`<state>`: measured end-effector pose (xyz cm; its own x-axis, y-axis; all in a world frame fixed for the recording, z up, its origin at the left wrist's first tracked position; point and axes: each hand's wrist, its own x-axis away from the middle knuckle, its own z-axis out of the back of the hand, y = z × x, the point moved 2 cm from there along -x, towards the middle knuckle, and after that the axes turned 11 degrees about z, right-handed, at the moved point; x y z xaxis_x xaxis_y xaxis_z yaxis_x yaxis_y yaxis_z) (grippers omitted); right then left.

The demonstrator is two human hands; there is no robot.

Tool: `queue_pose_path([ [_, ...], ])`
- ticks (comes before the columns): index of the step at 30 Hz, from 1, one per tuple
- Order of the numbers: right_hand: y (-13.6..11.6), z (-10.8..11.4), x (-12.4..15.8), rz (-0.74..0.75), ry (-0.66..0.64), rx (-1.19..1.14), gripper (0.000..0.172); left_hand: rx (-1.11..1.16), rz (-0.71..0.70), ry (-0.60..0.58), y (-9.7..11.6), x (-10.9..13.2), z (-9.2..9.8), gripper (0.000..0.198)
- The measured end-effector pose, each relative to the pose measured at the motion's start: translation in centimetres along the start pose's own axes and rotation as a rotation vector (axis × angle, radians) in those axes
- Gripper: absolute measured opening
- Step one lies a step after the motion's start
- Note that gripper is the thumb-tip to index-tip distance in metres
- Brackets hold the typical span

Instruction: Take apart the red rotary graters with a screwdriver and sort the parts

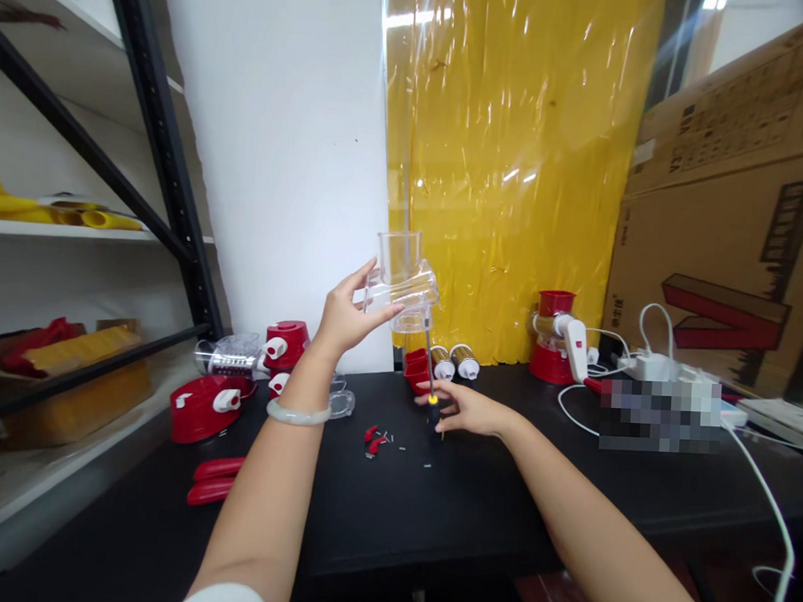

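Raised above the black table, a clear plastic grater housing [402, 279] is gripped by my left hand [349, 309], thumb along its lower side and fingers behind it. My right hand [469, 409] holds a screwdriver [435, 411] by its dark handle with a yellow collar. The screwdriver's shaft points up, and its tip reaches the underside of the housing at the right; whether it sits in a screw I cannot tell. Below, on the tabletop, lie small red plastic parts [375, 440] with several tiny metal pins or screws [401, 448] around them.
Red grater bases [203, 409] and red handles [215, 479] lie at the left. Two drum cutters [464, 361] and red cups [416, 370] stand at the back. An assembled red-and-white grater [554, 339], white cables [759, 494] and a large carton [724, 235] occupy the right.
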<state>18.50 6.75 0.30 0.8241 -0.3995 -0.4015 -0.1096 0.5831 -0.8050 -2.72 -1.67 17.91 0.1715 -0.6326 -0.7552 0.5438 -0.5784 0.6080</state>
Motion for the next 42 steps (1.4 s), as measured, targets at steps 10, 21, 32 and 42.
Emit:
queue_pose_path([
  [10,-0.3,0.0,0.2,-0.007,-0.009,0.001,0.088,0.016,-0.009,-0.003,0.2,0.0,0.0,0.088],
  [21,-0.4,0.2,0.2,-0.040,0.027,0.045,0.096,0.018,-0.004,0.000,0.3,0.1,0.1,0.086],
  [32,-0.8,0.6,0.5,-0.061,0.002,0.057,0.089,0.007,-0.005,-0.008,0.4,0.2,0.1,0.084],
  [42,-0.9,0.4,0.3,-0.071,0.068,0.122,0.087,0.005,-0.015,-0.010,-0.1,0.1,0.2,0.083],
])
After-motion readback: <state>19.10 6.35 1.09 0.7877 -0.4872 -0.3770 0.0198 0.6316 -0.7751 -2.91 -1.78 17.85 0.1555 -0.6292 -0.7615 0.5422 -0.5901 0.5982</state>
